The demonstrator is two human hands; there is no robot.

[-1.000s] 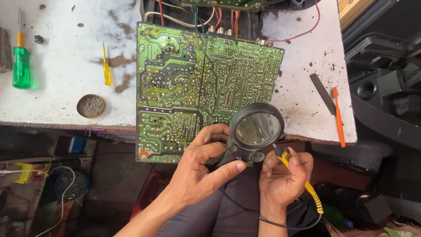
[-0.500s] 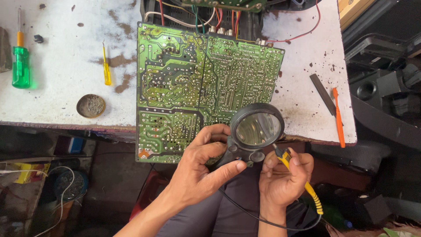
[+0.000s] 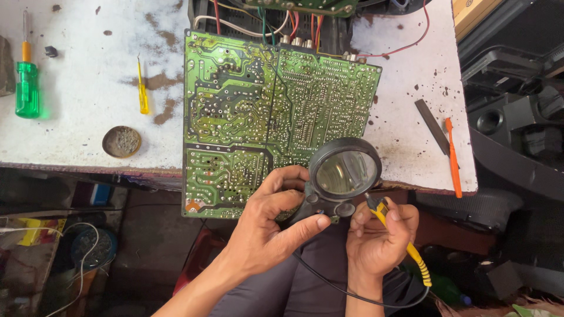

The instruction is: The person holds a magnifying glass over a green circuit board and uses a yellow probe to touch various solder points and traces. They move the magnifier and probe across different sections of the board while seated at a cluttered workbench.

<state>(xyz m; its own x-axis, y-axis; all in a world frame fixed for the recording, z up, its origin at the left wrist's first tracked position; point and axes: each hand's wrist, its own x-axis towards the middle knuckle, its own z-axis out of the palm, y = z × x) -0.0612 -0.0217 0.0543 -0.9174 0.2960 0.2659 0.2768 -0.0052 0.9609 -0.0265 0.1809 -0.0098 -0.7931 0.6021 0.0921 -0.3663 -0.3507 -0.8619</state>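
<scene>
My left hand [image 3: 264, 232] clamps the light, rigid magnifier [image 3: 343, 173] by its black handle, clear of the fragile lens; right hand [image 3: 379, 240] pinches the yellow probe [image 3: 405, 249], lower centre.

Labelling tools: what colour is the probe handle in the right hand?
Yellow with black, on the probe in the right hand; head view.

Green screwdriver [image 3: 26, 82], sm. yellow screwdriver [image 3: 143, 94], round tin [image 3: 121, 141], orange tool [image 3: 453, 156].
</scene>
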